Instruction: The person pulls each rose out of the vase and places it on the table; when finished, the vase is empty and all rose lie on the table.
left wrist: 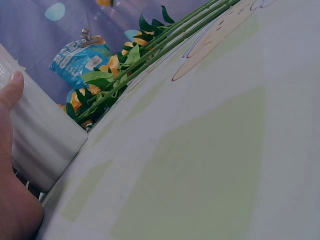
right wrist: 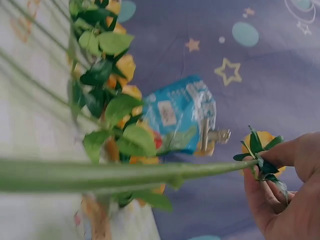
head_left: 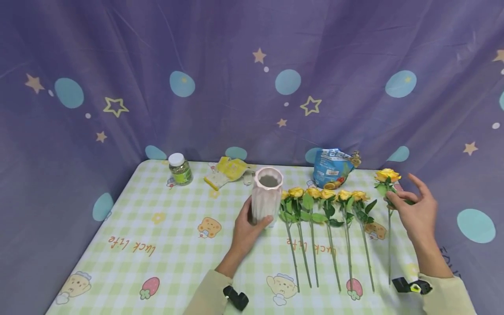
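My left hand [head_left: 249,225] grips a pale, ribbed vase [head_left: 261,203] from its left side, thumb across the front. The vase stands upright on the table, its scalloped mouth facing up. In the left wrist view the thumb [left wrist: 11,92] lies along the white vase wall [left wrist: 45,130]. On the right, my right hand [head_left: 421,214] pinches a yellow rose [head_left: 387,176] by the stem just below the bloom, thumb against fingers. Its long green stem [right wrist: 125,175] hangs down. Between the hands several more yellow roses [head_left: 328,194] lie side by side, stems toward me.
At the back stand a blue snack bag [head_left: 330,170] closed with a metal clip [right wrist: 215,135] and a white-lidded jar [head_left: 180,169]. A yellow packet [head_left: 230,168] lies between the jar and the vase. A checked tablecloth [head_left: 177,271] covers the table; a purple curtain [head_left: 220,43] hangs behind.
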A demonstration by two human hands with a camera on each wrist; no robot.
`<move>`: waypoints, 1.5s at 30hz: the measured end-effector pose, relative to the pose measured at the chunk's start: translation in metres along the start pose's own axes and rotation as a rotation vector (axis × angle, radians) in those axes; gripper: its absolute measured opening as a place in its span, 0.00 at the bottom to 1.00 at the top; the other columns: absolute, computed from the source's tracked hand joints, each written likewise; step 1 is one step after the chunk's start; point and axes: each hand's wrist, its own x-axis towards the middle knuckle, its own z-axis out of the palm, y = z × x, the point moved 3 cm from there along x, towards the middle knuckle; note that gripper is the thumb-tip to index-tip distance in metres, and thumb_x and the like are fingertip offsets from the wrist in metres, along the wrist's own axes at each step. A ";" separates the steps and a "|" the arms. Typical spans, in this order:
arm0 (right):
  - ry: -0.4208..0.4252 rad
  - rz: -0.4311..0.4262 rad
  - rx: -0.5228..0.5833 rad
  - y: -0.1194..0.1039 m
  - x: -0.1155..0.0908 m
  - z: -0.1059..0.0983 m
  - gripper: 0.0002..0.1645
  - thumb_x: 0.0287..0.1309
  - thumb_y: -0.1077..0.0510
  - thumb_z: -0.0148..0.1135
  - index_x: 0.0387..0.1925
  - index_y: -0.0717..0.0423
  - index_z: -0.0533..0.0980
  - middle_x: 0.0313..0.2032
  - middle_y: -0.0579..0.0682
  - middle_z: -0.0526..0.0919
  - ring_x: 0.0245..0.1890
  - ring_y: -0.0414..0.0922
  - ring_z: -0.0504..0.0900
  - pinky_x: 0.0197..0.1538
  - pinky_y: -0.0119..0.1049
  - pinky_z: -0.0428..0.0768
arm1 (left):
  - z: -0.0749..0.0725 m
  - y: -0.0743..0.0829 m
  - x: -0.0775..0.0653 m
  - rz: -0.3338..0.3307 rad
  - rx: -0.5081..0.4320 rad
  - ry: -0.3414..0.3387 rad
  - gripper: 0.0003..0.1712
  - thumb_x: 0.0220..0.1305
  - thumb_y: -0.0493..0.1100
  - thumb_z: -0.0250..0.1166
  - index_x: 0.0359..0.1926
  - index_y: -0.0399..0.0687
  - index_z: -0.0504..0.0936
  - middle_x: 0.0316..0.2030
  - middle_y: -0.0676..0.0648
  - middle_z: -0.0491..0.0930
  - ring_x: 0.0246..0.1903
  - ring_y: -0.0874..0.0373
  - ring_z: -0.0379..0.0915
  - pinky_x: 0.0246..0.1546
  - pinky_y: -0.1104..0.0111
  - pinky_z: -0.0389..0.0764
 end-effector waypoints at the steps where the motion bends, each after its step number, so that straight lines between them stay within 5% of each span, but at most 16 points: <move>1: -0.009 0.000 -0.039 0.002 0.001 -0.002 0.51 0.70 0.68 0.73 0.87 0.47 0.63 0.25 0.27 0.86 0.24 0.28 0.86 0.34 0.20 0.86 | 0.000 0.000 0.000 0.000 -0.001 0.001 0.56 0.65 0.52 0.82 0.86 0.46 0.64 0.82 0.39 0.68 0.80 0.39 0.65 0.82 0.41 0.61; 7: -0.073 -0.016 -0.278 0.020 0.008 -0.006 0.50 0.74 0.60 0.72 0.88 0.53 0.58 0.25 0.17 0.81 0.22 0.27 0.85 0.33 0.18 0.83 | -0.001 0.001 0.000 -0.001 -0.006 0.002 0.56 0.65 0.52 0.82 0.86 0.46 0.64 0.82 0.39 0.68 0.80 0.40 0.65 0.83 0.42 0.61; 11: -0.123 -0.056 -0.473 0.034 0.013 -0.007 0.49 0.76 0.57 0.72 0.87 0.61 0.57 0.29 0.38 0.91 0.20 0.31 0.85 0.31 0.16 0.75 | -0.002 0.000 0.001 0.035 -0.033 -0.007 0.54 0.66 0.49 0.82 0.85 0.44 0.65 0.81 0.38 0.69 0.80 0.39 0.66 0.82 0.43 0.62; 15: -0.144 -0.067 -0.536 0.050 0.019 -0.009 0.50 0.74 0.57 0.73 0.86 0.64 0.58 0.32 0.50 0.94 0.19 0.32 0.85 0.32 0.17 0.73 | -0.001 0.002 0.002 0.056 -0.051 -0.017 0.53 0.66 0.47 0.82 0.85 0.44 0.65 0.81 0.38 0.70 0.79 0.40 0.67 0.82 0.43 0.63; 19: -0.168 -0.047 -0.577 0.065 0.024 -0.009 0.51 0.74 0.55 0.73 0.86 0.66 0.57 0.30 0.49 0.93 0.20 0.35 0.86 0.43 0.29 0.76 | -0.001 0.002 0.002 0.055 -0.048 -0.015 0.53 0.67 0.48 0.82 0.85 0.45 0.65 0.81 0.39 0.70 0.79 0.39 0.67 0.82 0.42 0.63; 24: -0.206 -0.038 -0.596 0.082 0.026 -0.006 0.50 0.74 0.57 0.72 0.84 0.72 0.56 0.31 0.59 0.92 0.23 0.45 0.86 0.60 0.68 0.78 | -0.001 0.001 0.001 0.047 -0.047 -0.016 0.54 0.67 0.48 0.82 0.86 0.45 0.64 0.81 0.39 0.69 0.80 0.40 0.66 0.82 0.42 0.62; 26: -0.213 -0.047 -0.605 0.087 0.025 -0.004 0.50 0.74 0.58 0.72 0.83 0.74 0.56 0.32 0.62 0.92 0.29 0.54 0.88 0.63 0.74 0.74 | -0.001 0.001 0.001 0.047 -0.048 -0.018 0.54 0.67 0.48 0.82 0.86 0.45 0.64 0.81 0.38 0.69 0.80 0.39 0.66 0.83 0.42 0.62; 32: -0.190 -0.087 -0.644 0.097 0.023 0.003 0.47 0.73 0.59 0.71 0.81 0.76 0.59 0.40 0.68 0.92 0.45 0.73 0.87 0.62 0.75 0.74 | -0.001 0.002 0.000 0.042 -0.044 -0.019 0.54 0.67 0.50 0.81 0.86 0.45 0.63 0.82 0.38 0.68 0.80 0.39 0.65 0.83 0.42 0.61; 41: -0.193 -0.017 -0.597 0.097 0.021 -0.001 0.52 0.76 0.57 0.70 0.85 0.73 0.52 0.50 0.74 0.89 0.60 0.77 0.80 0.70 0.76 0.68 | 0.000 0.000 0.000 0.023 -0.041 -0.018 0.55 0.66 0.50 0.82 0.86 0.46 0.64 0.82 0.39 0.68 0.80 0.40 0.65 0.83 0.43 0.61; 45: -0.191 0.005 -0.581 0.097 0.020 -0.003 0.53 0.77 0.55 0.69 0.85 0.73 0.49 0.51 0.74 0.89 0.54 0.73 0.85 0.67 0.73 0.72 | 0.000 0.000 0.000 0.015 -0.043 -0.019 0.54 0.66 0.50 0.82 0.86 0.47 0.64 0.82 0.40 0.68 0.80 0.40 0.65 0.83 0.43 0.61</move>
